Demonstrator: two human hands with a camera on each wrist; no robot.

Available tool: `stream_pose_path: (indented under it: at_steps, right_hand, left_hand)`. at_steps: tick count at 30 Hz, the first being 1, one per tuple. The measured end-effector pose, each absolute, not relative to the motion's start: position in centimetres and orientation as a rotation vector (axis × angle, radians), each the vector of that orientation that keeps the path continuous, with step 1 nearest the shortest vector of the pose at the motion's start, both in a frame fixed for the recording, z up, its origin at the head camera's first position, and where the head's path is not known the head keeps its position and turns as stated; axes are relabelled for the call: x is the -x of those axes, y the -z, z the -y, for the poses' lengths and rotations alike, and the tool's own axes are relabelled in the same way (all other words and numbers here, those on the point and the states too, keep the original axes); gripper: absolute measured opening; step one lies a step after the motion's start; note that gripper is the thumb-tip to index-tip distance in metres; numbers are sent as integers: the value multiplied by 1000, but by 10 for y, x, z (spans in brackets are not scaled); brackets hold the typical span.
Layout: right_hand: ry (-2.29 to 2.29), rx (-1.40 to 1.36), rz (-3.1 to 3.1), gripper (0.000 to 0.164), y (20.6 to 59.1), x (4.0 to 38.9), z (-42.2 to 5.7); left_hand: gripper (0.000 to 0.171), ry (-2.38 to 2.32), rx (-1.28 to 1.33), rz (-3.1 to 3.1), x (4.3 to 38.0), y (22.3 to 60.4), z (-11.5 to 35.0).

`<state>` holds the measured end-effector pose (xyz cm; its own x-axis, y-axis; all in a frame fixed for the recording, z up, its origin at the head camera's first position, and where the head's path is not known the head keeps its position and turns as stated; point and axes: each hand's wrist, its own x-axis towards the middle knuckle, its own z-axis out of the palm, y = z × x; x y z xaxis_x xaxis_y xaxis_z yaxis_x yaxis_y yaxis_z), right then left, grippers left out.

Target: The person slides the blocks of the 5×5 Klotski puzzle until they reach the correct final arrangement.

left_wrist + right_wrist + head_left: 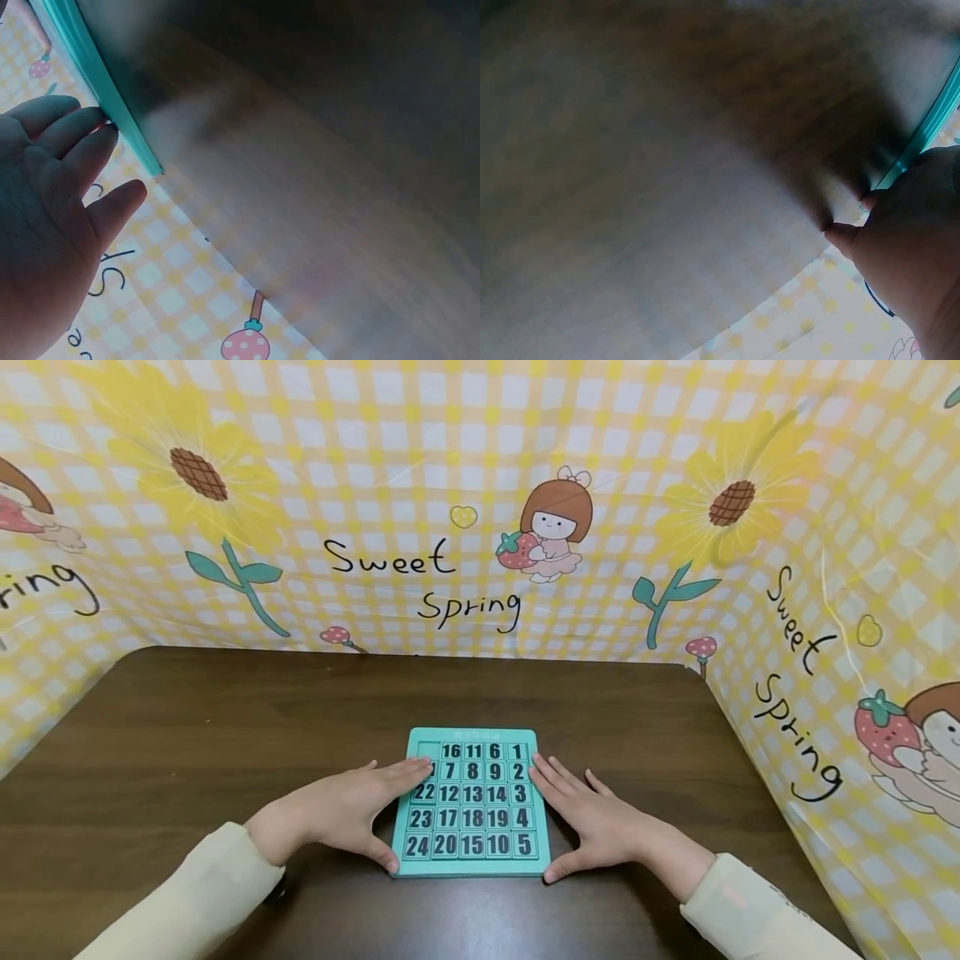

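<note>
Between the hands we have the number puzzle (472, 806), flat, digits upright towards the wearer; its long axis seems to run away from us, near edge between the thumbs. Left hand (341, 806): thumb spread wide at the near corner, fingers straight, tips lapping the side and half covering one tile. Right hand (603, 827): likewise spread, fingertips at the opposite side. Beyond the fingertips, rim lettering too faint for us. Wrist views dim, puzzle cut off. Farther out, brown table (285, 710), then checked cloth (360, 485).
</note>
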<state>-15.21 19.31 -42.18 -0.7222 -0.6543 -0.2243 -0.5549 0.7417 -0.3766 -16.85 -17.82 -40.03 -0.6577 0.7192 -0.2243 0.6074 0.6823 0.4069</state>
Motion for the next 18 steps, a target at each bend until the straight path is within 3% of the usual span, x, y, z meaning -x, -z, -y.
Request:
stream_pose_path:
  at_steps: [9,18]
  right_hand:
    - [406,943,-2600,127,423,152,-194]
    - [400,950,-2601,128,424,153,-194]
  left_hand:
    - [113,-442,-1041,-2531,160,395,178]
    - [102,-445,-1090,-2553,176,394,169]
